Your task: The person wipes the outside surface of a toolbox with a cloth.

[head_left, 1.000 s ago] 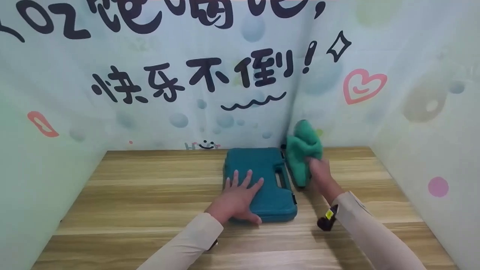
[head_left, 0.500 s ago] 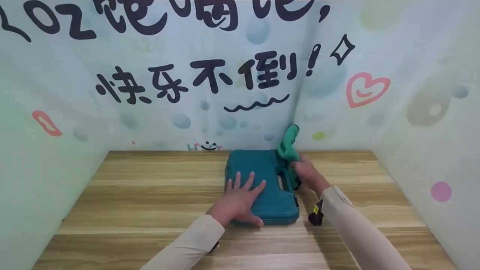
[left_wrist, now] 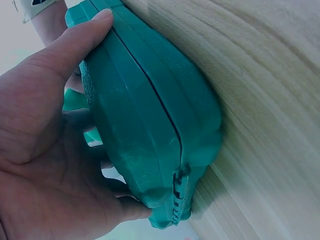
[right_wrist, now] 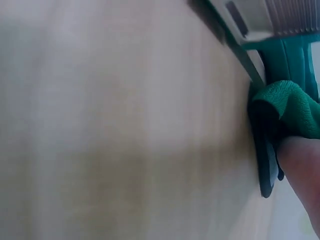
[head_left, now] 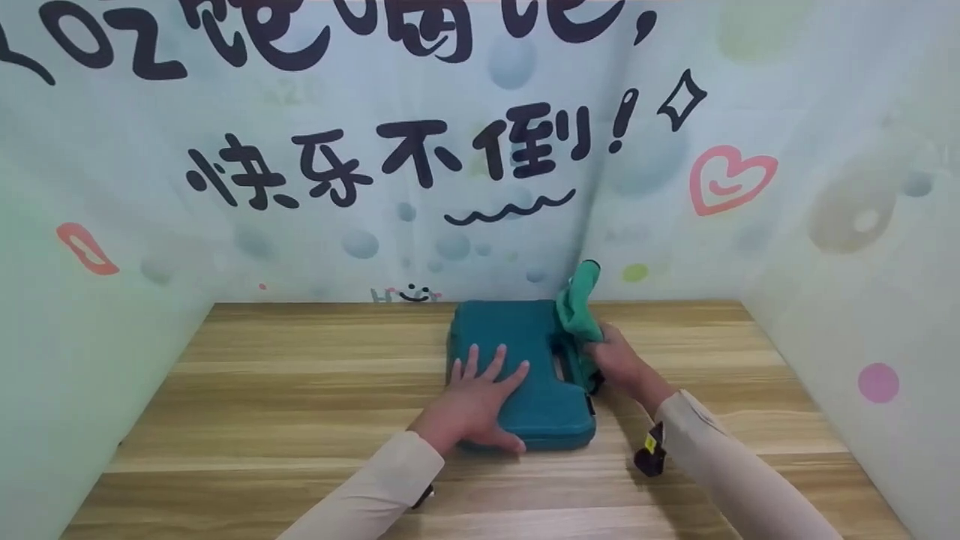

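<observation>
A teal plastic carrying case (head_left: 517,326) lies flat on the wooden table, its handle side facing right. My left hand (head_left: 474,405) rests spread on the lid, fingers straight. In the left wrist view the thumb lies along the edge of the case (left_wrist: 135,110), near the seam between its halves. My right hand (head_left: 621,358) grips a green cloth (head_left: 577,304) against the handle side. The right wrist view shows the bunched cloth (right_wrist: 300,110) beside the teal handle (right_wrist: 287,60) and a grey latch (right_wrist: 255,20). Most of the right fingers are hidden.
The wood-grain table (head_left: 300,375) meets a printed backdrop (head_left: 337,247) just behind the case. Pale side walls (head_left: 862,300) stand at left and right. A small black camera (head_left: 649,450) hangs at the right wrist.
My right hand has moved the cloth left onto the case's handle side, then slightly toward me along it. The left hand has stayed on the lid.
</observation>
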The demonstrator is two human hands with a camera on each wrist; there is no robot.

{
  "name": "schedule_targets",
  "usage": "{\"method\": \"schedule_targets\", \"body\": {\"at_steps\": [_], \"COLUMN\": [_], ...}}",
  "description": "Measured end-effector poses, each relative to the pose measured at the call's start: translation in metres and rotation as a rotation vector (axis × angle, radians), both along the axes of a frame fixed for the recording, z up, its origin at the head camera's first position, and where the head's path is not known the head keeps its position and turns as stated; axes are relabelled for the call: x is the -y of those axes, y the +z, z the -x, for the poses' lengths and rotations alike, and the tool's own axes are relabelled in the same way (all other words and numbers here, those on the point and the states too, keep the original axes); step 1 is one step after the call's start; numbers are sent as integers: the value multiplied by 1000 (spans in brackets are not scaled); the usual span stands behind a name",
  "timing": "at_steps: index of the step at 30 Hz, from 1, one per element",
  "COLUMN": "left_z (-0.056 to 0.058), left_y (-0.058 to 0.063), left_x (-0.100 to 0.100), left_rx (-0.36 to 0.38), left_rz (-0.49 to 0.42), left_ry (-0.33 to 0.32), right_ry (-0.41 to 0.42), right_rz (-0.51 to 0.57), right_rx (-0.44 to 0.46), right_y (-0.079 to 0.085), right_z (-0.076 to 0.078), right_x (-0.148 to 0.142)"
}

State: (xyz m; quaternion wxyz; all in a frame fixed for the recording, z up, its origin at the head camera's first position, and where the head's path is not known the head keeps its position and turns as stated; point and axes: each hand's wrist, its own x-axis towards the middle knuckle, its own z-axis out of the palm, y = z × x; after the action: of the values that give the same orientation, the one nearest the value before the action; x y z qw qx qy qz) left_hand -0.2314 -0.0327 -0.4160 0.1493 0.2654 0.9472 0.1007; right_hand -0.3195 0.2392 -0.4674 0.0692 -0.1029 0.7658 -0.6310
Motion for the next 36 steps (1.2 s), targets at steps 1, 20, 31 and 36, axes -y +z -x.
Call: {"method": "schedule_targets", "body": {"at_steps": [1,20,31,36], "left_z": [0,-2,-3,-5], "left_y": [0,1,0,-1], "left_x": [0,-1,1,2], "left_rx": [-1,-17,-23,-27], "left_rz": [-3,-16,-17,-22], "left_ry": [0,-1,-2,-3], "right_ry": [9,108,79,13], "right_rz": [11,-8,-11,56], "right_rx": [4,-39,36,76], "right_y": [0,-3,-2,-1], "right_z": [-3,-60,-87,-100], "right_x": [-1,-12,-13,-6]}}
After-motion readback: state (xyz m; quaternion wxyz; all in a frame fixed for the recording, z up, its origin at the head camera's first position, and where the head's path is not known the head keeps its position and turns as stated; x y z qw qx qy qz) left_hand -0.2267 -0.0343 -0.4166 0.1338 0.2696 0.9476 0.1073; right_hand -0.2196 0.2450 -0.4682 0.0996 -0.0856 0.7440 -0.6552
